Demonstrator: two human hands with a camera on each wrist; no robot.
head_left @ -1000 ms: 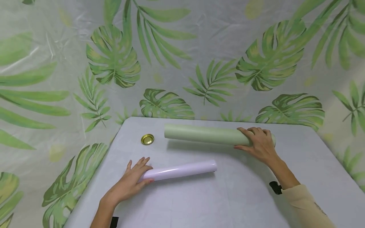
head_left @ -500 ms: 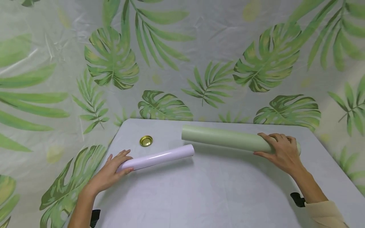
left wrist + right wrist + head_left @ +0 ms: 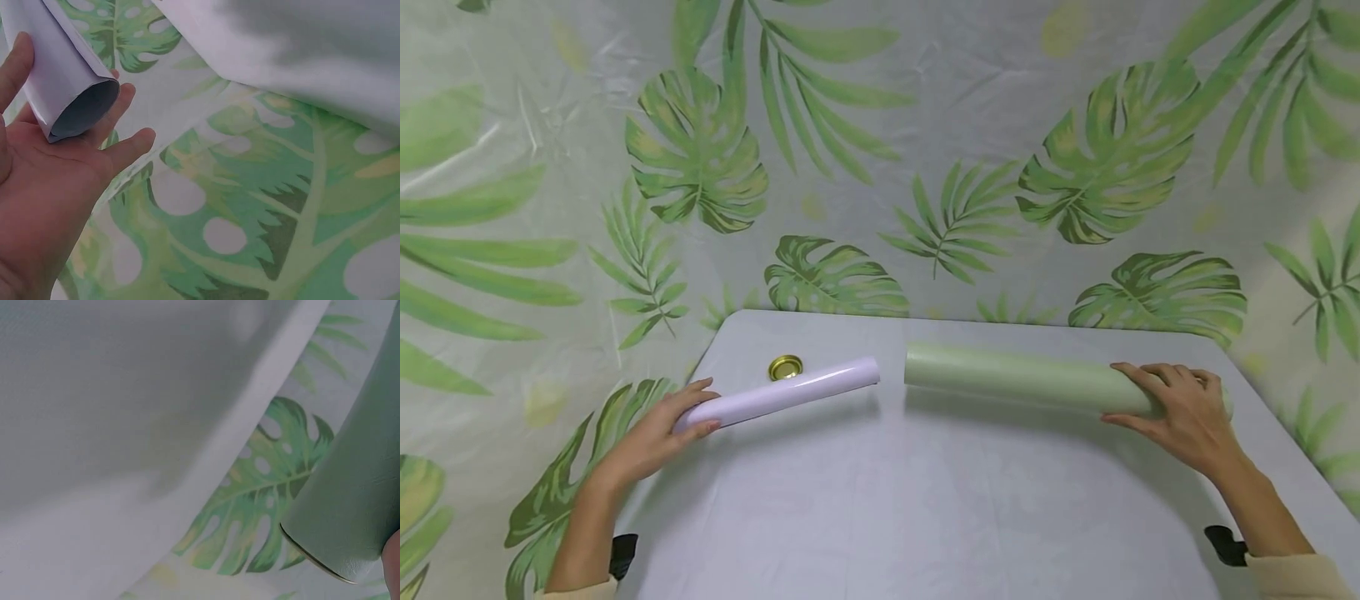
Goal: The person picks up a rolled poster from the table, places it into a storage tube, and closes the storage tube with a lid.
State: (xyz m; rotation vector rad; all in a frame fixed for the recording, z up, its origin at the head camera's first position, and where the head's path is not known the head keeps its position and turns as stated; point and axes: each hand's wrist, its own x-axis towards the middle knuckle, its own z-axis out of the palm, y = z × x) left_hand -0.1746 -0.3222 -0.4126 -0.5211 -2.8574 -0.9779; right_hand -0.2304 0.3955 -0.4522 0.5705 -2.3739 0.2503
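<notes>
The left hand's (image 3: 657,433) fingers and thumb clasp the outer end of the lilac roll (image 3: 786,393); the right hand's (image 3: 1191,417) clasp the outer end of the green roll (image 3: 1015,377). Both rolls hang above the bench (image 3: 925,508), inner ends apart, a gold lid (image 3: 786,366) beyond the lilac one. Glossy and thin-walled, the lilac roll seems light, slippery, easily crushed; a gentle hold suits. The wider green roll would probably balance better gripped nearer its middle.
</notes>
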